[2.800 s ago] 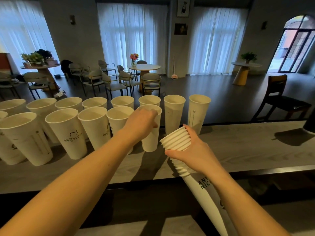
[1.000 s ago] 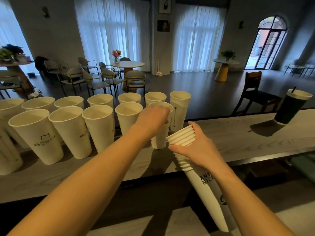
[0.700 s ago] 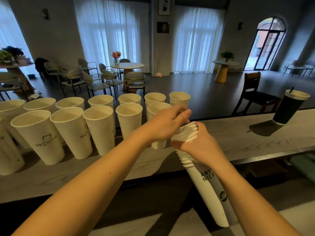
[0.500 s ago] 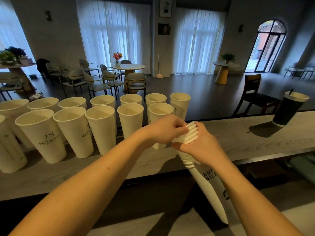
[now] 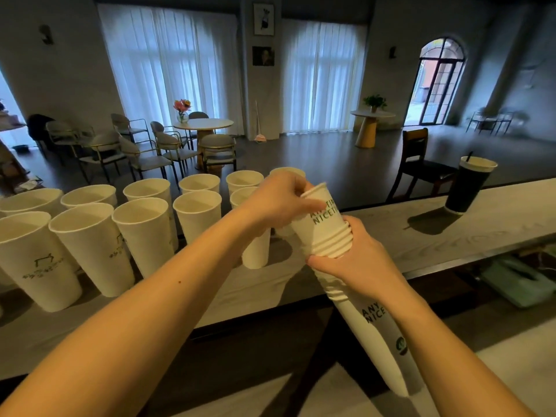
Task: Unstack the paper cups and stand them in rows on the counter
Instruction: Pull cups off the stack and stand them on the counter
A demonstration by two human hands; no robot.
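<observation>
White-curtained windows [image 5: 168, 67], dark floor [image 5: 316, 158], round table [image 5: 204, 124] with chairs, arched door [image 5: 437, 85].

White paper cups [image 5: 141, 236] carry dark green lettering; the desk [image 5: 481, 233] shows pale grey woodgrain; one lidded cup [image 5: 467, 188] is black.

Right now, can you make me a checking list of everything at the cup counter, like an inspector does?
Surface: grey wood-grain counter.
Job's things: white paper cups stand upright in two rows at left; nested stack leans over the counter's near edge; top cup is partly pulled out.
Clutter: dark lidded cup with a straw, far right.
Grippers: left hand grips the top cup's rim; right hand grips the stack.
Cables: nothing seen.
Surroundings: chairs, round table with flowers, curtained windows.
</observation>
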